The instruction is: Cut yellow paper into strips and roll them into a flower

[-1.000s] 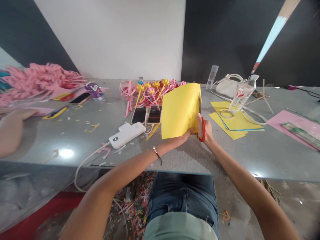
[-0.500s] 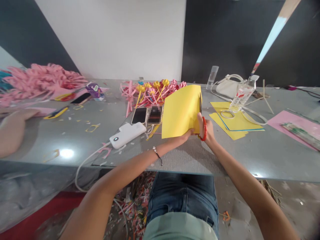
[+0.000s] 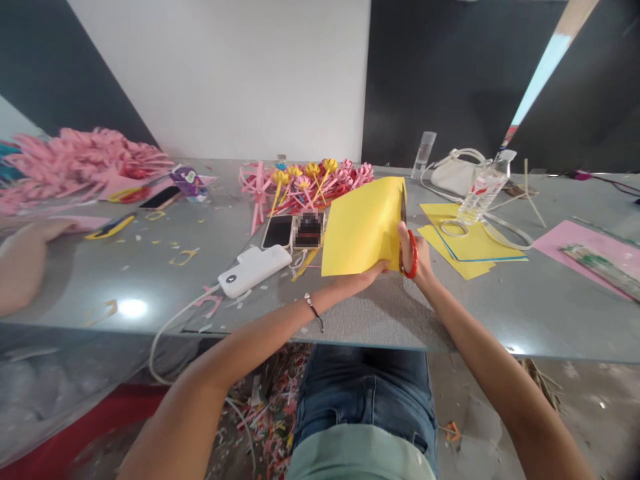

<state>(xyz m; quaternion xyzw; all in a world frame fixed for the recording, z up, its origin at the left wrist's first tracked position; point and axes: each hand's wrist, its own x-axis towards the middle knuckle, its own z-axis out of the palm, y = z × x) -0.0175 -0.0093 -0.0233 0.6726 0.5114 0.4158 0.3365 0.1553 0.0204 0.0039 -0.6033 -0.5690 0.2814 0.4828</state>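
Observation:
A sheet of yellow paper (image 3: 361, 227) is held up above the table, curving along its right side. My left hand (image 3: 374, 272) is closed on its lower edge, with the fingertips partly behind the sheet. In my right hand (image 3: 417, 257) is a pair of scissors with red-orange handles (image 3: 412, 255), the thumb through one loop. The dark blades stand upright against the right edge of the paper, partly hidden by it. Behind the sheet lies a bunch of pink paper flowers and yellow paper flowers (image 3: 313, 170).
Two phones (image 3: 278, 231) and a white power bank (image 3: 255, 270) with a cable lie left of the paper. On the right are yellow sheets (image 3: 480, 243), a plastic bottle (image 3: 485, 190) and a white bag (image 3: 455, 175). A co-worker's hand (image 3: 35, 253) rests at far left, near yellow-handled scissors (image 3: 113, 227).
The upper right edge of the yellow paper has dipped slightly. My right hand and the scissors have shifted a little to the right; my left hand stays almost in place.

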